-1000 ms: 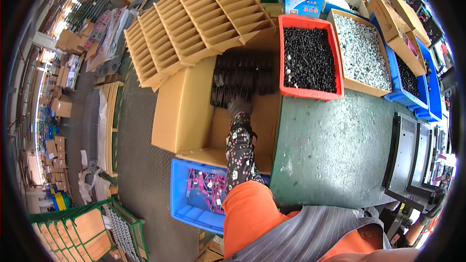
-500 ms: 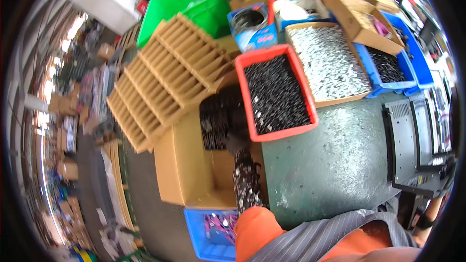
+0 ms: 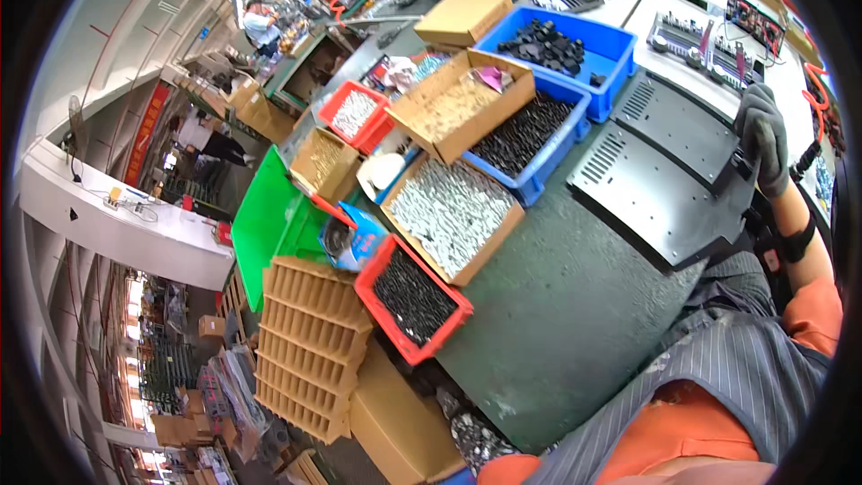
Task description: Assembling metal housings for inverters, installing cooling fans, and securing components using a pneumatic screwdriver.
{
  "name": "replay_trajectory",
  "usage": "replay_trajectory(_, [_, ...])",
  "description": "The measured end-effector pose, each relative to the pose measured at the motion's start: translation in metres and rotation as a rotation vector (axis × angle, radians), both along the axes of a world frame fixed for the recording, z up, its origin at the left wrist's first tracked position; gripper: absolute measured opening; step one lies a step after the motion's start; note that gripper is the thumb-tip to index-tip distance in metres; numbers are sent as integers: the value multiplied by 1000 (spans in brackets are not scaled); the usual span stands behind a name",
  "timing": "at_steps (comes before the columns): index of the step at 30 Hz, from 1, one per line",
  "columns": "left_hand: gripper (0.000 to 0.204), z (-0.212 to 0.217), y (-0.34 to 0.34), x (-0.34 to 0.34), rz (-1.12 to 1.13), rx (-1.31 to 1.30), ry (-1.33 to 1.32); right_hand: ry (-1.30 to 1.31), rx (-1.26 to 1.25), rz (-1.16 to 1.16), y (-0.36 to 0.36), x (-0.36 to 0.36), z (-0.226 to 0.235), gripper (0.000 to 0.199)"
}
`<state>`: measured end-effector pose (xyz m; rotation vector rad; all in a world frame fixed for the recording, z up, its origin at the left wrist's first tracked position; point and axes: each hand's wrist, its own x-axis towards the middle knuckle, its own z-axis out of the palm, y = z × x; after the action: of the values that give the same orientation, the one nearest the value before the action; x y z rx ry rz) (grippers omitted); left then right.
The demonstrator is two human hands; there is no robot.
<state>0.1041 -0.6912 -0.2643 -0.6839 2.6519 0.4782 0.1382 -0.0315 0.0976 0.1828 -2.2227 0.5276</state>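
Panel (image 3: 660,193): black, vented, resting at the right of my green bench (image 3: 521,341), with a second panel (image 3: 682,121) just beyond it; whether the two touch I cannot tell. My right hand (image 3: 763,139), gloved in grey, folds over the panel's right edge and appears clamped there, presumably to steady it. My hands are wide apart: my left sleeve (image 3: 480,436) runs down to the carton (image 3: 395,418) beside the bench's left edge, where the hand is lost in shadow, so I cannot tell whether its fingers are parted or together. The cardboard divider (image 3: 310,350) lies tilted on the carton's far side, probably set aside to leave the mouth accessible. Farther out, the red bin (image 3: 440,339) of dark pieces, the box (image 3: 494,247) of silver pieces and the blue bin (image 3: 561,151) of black pieces stand in a slanting row, likely for easy picking. Between that row and the panel, green surface offers room to slide; its limits are the bin walls, the bench's left edge and my striped vest (image 3: 754,368) on the near side.
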Motion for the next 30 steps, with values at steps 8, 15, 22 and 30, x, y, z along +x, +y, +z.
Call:
replay_trajectory(8, [64, -10, 3, -17, -133, 26, -66, -27, -179, -116, 37, 6, -42, 48])
replay_trajectory(15, [70, -20, 8, -18, 120, 101, -20, -283, -167, -90, 39, 50, -87, 47])
replay_trajectory(22, [62, -28, -6, -55, 531, 11, 213, -356, -198, -132, 9, 67, -99, 46])
replay_trajectory(30, [65, -87, -19, -75, 481, 243, 105, -385, -190, -166, 5, 64, -97, 45])
